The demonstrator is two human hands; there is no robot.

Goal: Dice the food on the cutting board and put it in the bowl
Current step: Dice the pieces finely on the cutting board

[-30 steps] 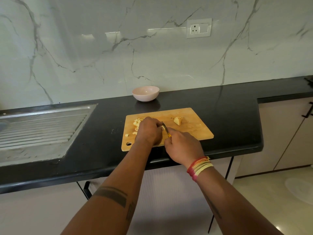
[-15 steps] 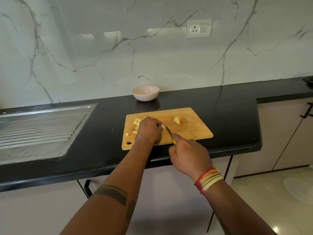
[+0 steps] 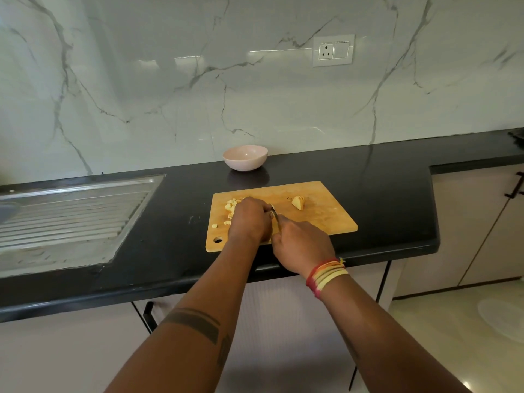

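Behind the wooden cutting board (image 3: pixel 320 217), one pink bowl (image 3: pixel 245 157) holds nothing visible; right hand (image 3: pixel 302 246) grips one knife (image 3: pixel 274 215), left hand (image 3: pixel 249 221) curls over hidden food

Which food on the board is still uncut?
The wedge lying alone right of the hands; the pieces left of the left hand are small dice.

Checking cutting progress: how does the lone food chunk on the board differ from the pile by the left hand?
The wedge-shaped chunk is one large uncut piece; the diced pile is many small cubes. The chunk lies alone, right of both hands; the pile sits beside the left hand. Both are pale yellow, on the cutting board.
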